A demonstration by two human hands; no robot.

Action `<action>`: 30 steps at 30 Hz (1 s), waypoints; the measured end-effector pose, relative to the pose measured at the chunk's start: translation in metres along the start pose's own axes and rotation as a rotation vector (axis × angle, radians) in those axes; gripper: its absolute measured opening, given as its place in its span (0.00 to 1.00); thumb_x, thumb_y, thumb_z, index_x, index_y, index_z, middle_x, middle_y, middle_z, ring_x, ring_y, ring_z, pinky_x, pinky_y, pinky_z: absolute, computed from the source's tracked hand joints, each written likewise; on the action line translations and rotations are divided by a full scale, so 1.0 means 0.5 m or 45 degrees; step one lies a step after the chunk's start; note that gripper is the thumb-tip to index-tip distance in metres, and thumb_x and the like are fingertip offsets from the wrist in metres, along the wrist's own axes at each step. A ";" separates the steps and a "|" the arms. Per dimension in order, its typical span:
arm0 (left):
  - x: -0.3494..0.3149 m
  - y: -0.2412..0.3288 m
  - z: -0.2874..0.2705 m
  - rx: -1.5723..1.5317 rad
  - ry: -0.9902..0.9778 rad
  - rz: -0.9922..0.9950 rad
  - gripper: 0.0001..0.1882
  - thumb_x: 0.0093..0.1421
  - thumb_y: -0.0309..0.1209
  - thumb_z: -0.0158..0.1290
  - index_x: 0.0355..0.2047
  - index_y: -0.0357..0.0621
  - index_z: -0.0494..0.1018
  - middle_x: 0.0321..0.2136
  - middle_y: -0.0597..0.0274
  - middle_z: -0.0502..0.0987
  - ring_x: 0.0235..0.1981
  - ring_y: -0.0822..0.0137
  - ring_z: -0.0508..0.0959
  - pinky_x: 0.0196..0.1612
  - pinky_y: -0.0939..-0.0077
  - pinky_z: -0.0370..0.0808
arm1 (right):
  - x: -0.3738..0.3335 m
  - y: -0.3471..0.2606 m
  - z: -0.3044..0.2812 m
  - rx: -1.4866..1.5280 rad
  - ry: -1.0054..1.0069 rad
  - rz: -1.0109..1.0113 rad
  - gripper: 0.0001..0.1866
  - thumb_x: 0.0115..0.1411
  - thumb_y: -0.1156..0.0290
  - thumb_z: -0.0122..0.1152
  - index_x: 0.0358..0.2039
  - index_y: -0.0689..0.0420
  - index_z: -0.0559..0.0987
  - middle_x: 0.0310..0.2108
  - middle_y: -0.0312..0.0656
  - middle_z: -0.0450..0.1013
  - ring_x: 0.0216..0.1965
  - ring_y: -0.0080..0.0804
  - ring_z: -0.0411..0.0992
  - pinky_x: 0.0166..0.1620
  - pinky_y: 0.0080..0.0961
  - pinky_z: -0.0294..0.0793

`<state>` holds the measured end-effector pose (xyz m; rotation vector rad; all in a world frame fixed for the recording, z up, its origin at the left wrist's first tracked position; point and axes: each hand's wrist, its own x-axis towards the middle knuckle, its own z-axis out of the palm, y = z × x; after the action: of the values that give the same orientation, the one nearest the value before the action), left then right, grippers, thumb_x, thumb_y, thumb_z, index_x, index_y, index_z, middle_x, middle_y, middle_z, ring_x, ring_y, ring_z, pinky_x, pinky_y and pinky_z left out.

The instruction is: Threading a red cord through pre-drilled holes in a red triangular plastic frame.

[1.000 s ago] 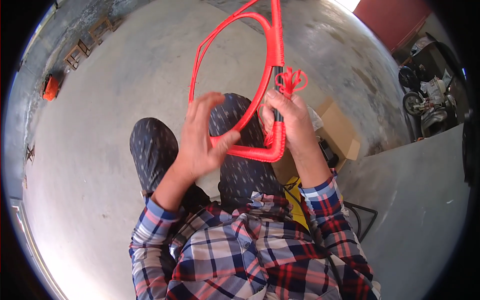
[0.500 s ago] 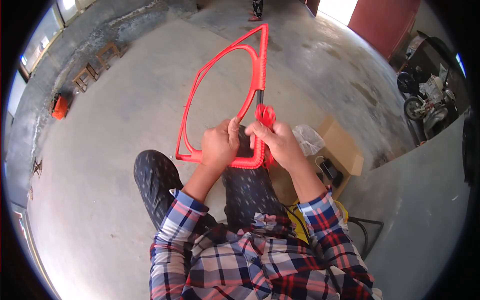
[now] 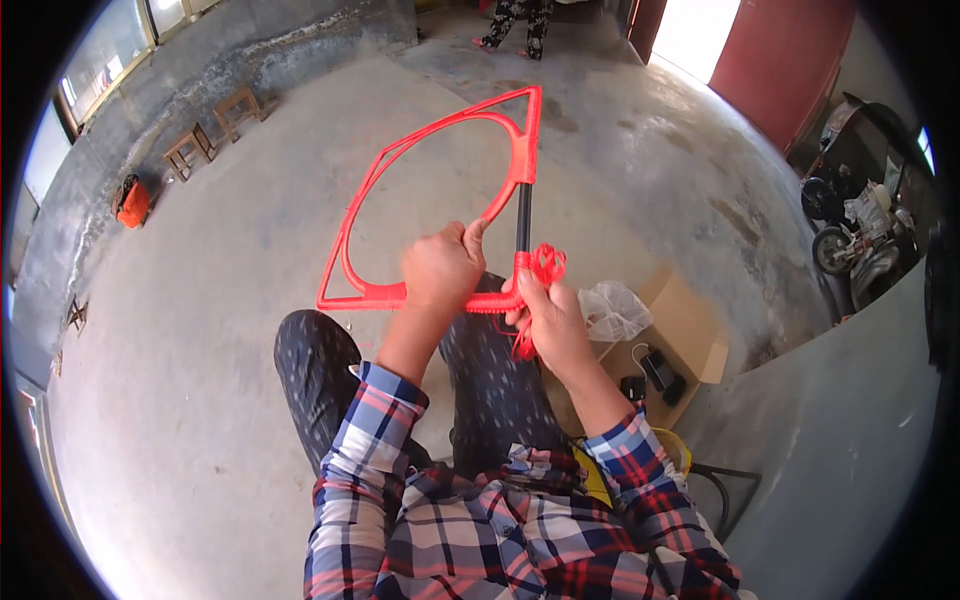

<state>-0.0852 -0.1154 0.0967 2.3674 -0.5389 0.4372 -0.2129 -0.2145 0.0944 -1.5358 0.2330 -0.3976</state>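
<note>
1. Red-wrapped frame (image 3: 523,158) extends ahead from both hands, a black stretch baring just above the right
2. Left hand (image 3: 440,268) is curled round its lower part, hiding some; right hand (image 3: 557,325) pinches its corner beside a red cord bundle (image 3: 548,263)
3. Right of the right hand, an open cardboard box (image 3: 695,325) holds a black device (image 3: 660,370); a clear plastic bag (image 3: 612,312) overlaps its near side
4. Wooden stools (image 3: 236,100) stand well beyond the left hand

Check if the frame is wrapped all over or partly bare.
Partly bare: a black stretch of the frame shows between red-wrapped sections, above the right hand. Under the left hand, I can't tell.
</note>
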 end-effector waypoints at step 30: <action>-0.074 -0.066 0.018 0.080 0.088 0.185 0.22 0.58 0.48 0.52 0.16 0.45 0.70 0.10 0.51 0.71 0.15 0.47 0.74 0.18 0.56 0.70 | -0.047 0.123 -0.103 0.186 -0.168 0.124 0.15 0.65 0.62 0.51 0.21 0.54 0.69 0.19 0.29 0.63 0.21 0.16 0.60 0.27 0.19 0.61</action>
<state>-0.0996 -0.0885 0.0562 2.3719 -0.6767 0.6073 -0.2479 -0.2535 0.0291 -1.3954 0.1709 -0.2305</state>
